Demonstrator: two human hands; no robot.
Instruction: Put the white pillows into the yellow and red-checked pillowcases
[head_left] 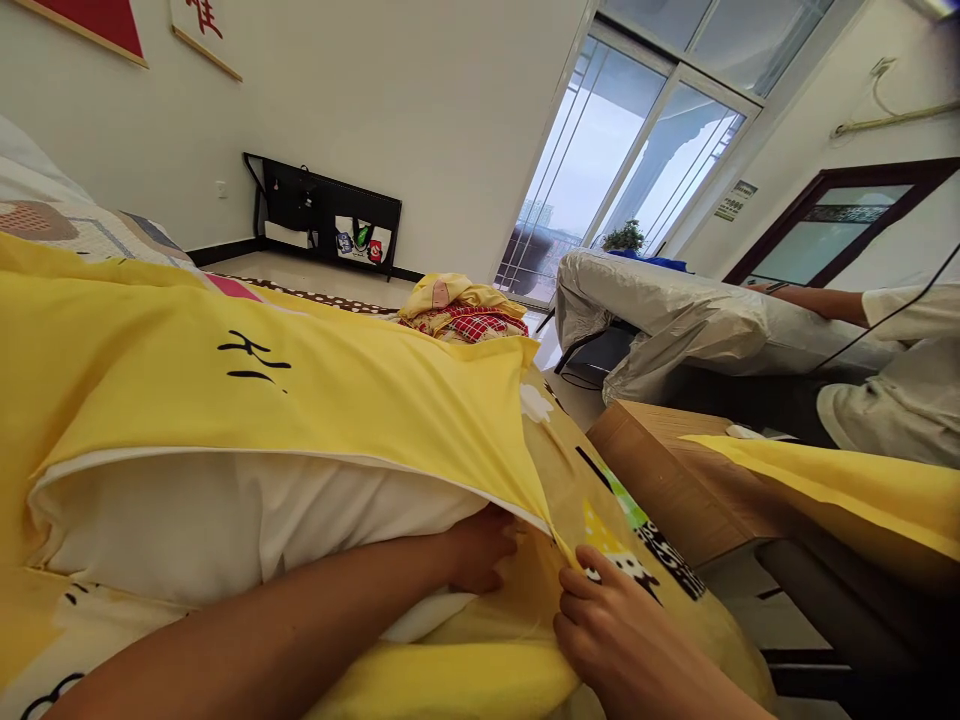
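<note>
The white pillow (225, 520) lies on the bed (90, 235), long axis left to right, half inside the yellow pillowcase (300, 390). My left hand (480, 550) is at its corner, inside the opening, fingers curled; my right hand (622, 640) pinches the case's edge beside it.

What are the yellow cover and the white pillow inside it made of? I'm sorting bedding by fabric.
The yellow cover looks like thin woven cloth, cotton or a blend, matte, with printed marks and soft creases. The white pillow seems a smooth plain fabric shell over soft filling: it bulges rounded. The left hand presses it; the right hand pinches the cover's edge.
</note>
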